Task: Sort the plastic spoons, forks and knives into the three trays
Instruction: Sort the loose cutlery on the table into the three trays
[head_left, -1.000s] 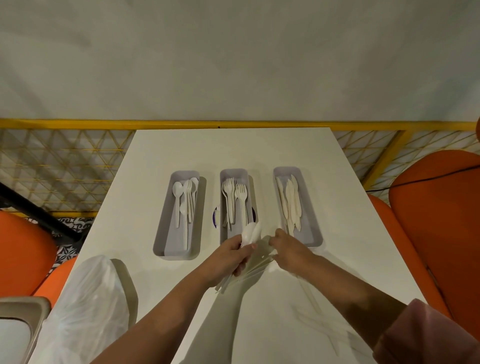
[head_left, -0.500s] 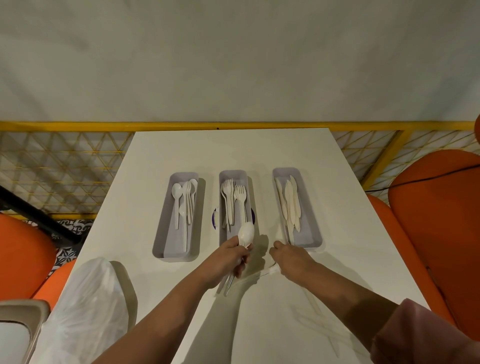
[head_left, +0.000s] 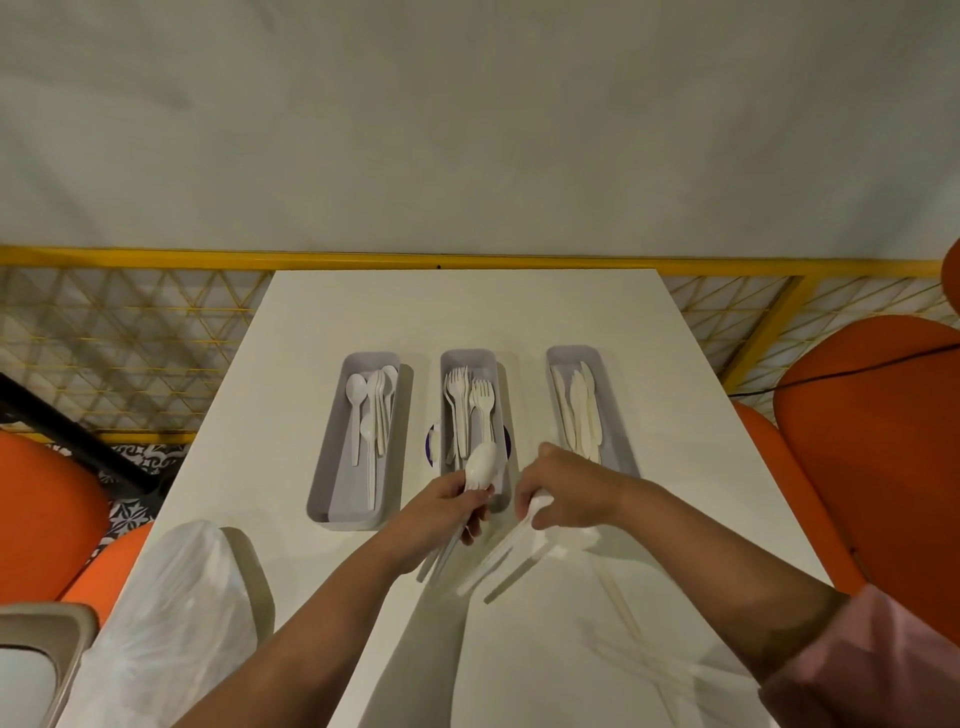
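Cutlery (head_left: 480, 470) in the left hand (head_left: 441, 512): a bunch of white plastic pieces, one spoon bowl sticking up past the fingers, handles trailing down toward the person. Left grip closed around that bunch, held just over the near end of the middle tray (head_left: 470, 358). Right hand (head_left: 563, 491) sits just right of it, grip pinched on a second small bundle (head_left: 506, 558) of white handles that fan down and left onto the tabletop (head_left: 467, 306); which kind these pieces are cannot be told.

Three grey trays stand side by side across the tabletop, long sides running away from the person. Left tray (head_left: 332, 499) holds spoons (head_left: 371, 410). Middle tray holds forks (head_left: 467, 405), tines at the far end. Right tray (head_left: 571, 353) holds knives (head_left: 579, 410). A dark round mark shows under the middle tray, on both sides of it.

Loose pieces (head_left: 644, 660) lie on the tabletop near the right forearm, faint against the white surface. A clear plastic bag (head_left: 161, 618) rests at the near left corner. Orange seats (head_left: 872, 436) flank the tabletop on both sides; a yellow lattice rail (head_left: 124, 338) runs behind it, below a pale wall.
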